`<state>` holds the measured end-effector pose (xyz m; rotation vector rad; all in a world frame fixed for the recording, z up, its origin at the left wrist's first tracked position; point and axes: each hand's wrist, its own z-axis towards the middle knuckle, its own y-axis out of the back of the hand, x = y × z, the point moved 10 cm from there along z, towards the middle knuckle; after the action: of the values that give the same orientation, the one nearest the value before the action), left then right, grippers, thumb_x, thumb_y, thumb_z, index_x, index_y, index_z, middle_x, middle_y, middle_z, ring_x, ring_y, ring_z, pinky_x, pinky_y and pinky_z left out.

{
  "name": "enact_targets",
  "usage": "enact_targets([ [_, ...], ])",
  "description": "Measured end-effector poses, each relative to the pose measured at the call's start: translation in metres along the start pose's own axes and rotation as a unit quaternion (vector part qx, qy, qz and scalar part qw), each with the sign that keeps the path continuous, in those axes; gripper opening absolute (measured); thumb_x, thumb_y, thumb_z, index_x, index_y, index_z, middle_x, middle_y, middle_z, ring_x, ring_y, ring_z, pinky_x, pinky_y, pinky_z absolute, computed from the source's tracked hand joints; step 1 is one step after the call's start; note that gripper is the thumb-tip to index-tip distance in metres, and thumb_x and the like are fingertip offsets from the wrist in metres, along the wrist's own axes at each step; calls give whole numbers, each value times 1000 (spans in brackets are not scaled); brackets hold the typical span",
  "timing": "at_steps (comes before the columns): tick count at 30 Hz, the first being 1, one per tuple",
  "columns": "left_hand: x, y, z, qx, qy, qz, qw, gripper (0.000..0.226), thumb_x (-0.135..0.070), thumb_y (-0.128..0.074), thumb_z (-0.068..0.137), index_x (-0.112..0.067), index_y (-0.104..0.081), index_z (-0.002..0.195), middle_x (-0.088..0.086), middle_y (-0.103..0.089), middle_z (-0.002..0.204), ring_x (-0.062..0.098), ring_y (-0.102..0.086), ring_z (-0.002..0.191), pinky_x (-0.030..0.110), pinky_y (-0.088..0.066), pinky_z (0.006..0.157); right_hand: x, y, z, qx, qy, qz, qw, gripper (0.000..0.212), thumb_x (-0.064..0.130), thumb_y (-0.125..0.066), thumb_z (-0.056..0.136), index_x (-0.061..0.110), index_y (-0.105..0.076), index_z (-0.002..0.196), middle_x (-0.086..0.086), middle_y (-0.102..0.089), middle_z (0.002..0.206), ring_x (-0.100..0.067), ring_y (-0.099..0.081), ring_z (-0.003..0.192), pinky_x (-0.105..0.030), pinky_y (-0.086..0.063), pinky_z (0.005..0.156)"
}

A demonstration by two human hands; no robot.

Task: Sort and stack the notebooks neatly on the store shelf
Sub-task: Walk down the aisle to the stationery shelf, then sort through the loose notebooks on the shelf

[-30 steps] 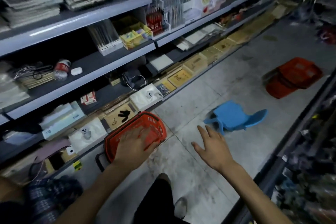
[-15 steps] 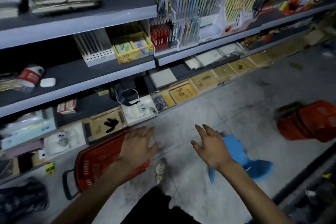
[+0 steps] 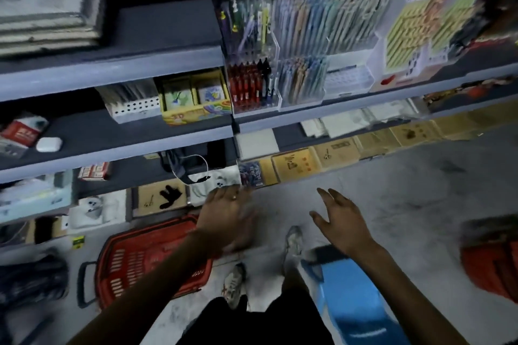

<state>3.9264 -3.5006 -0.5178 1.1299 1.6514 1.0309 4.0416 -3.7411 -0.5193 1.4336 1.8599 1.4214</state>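
Notebooks (image 3: 297,164) with brown covers lie flat in a row along the front of the bottom shelf (image 3: 134,173), from mid-scene off to the far right. White covers (image 3: 96,209) sit further left on the same shelf, maybe notebooks too, can't confirm. A grey stack (image 3: 47,19) sits on the top shelf, far left; too blurred to tell what it is.

My left hand (image 3: 227,216) reaches toward the shelf edge near the brown row, fingers straight and loosely together, holding nothing; motion blur, contact unclear. My right hand (image 3: 339,221) hangs over the floor, fingers spread, also empty.

A red basket (image 3: 145,263) lies on the floor near left, under my left arm; no notebooks visible in the part that shows. A blue stool (image 3: 356,297) is near right, and another red basket (image 3: 490,258) is at the right edge.

Progress, my guess: the row looks laid out but single-layer and a bit uneven, so the stacking is mostly still to do. Nothing is in hand; next comes picking one from the row.
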Motion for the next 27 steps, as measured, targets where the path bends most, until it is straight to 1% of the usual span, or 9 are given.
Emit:
enact_targets([
  [3,-3,3,19,-2,57,-26,998,70,-65,-39,91,-23,-60,143,9,-68,132,36,-67,115,48,-54,97,-3,17,45,24,59,-10,998,69,49,-50,103,19,-28,161,-13,-34,164,-30,-34,149,-45,-26,123],
  [7,-11,9,33,0,132,-41,990,81,-68,-24,89,-27,-43,156,9,-60,145,35,-58,130,49,-49,106,0,34,92,25,144,-21,989,67,49,-49,96,9,-48,150,-16,-54,148,-36,-52,135,-48,-42,111],
  [12,-34,8,24,18,180,-24,983,75,-67,-26,96,-31,-30,161,4,-51,154,31,-49,140,47,-39,116,-7,26,107,58,205,-26,977,74,55,-37,94,7,-51,148,-16,-58,143,-36,-53,132,-47,-44,108],
  [14,-46,7,17,16,200,-34,979,74,-65,-28,97,-29,-33,161,3,-51,154,29,-46,142,46,-36,118,-14,29,104,58,214,-28,975,74,55,-35,94,8,-49,150,-15,-56,146,-35,-51,134,-46,-42,110],
  [17,-62,-1,14,19,214,-50,975,85,-70,-17,88,-30,-33,161,3,-51,153,30,-46,142,47,-37,118,-31,34,97,54,223,-51,972,79,58,-26,93,10,-45,153,-12,-52,149,-33,-49,137,-44,-41,112],
  [20,-79,-20,16,32,212,-53,975,92,-74,-10,84,-31,-31,163,4,-46,159,31,-44,145,46,-35,118,-60,38,86,41,216,-58,974,76,56,-31,94,12,-42,154,-11,-49,151,-33,-47,138,-46,-39,113],
  [22,-95,-31,21,36,207,-62,976,90,-74,-15,86,-30,-33,162,5,-47,159,33,-47,142,47,-38,114,-80,44,79,27,209,-55,976,78,59,-28,93,12,-40,155,-12,-47,153,-32,-46,139,-46,-38,113],
  [25,-122,-47,26,44,198,-72,976,83,-72,-27,90,-28,-39,160,8,-53,154,36,-50,138,50,-41,111,-114,44,74,45,188,-68,979,73,56,-38,99,16,-34,159,-13,-39,160,-33,-38,146,-45,-31,119],
  [27,-141,-49,34,40,206,-79,974,82,-70,-29,90,-28,-42,159,8,-55,152,36,-51,137,50,-43,110,-135,46,78,52,174,-72,981,79,63,-31,94,17,-36,159,-14,-39,160,-33,-38,146,-45,-30,119],
])
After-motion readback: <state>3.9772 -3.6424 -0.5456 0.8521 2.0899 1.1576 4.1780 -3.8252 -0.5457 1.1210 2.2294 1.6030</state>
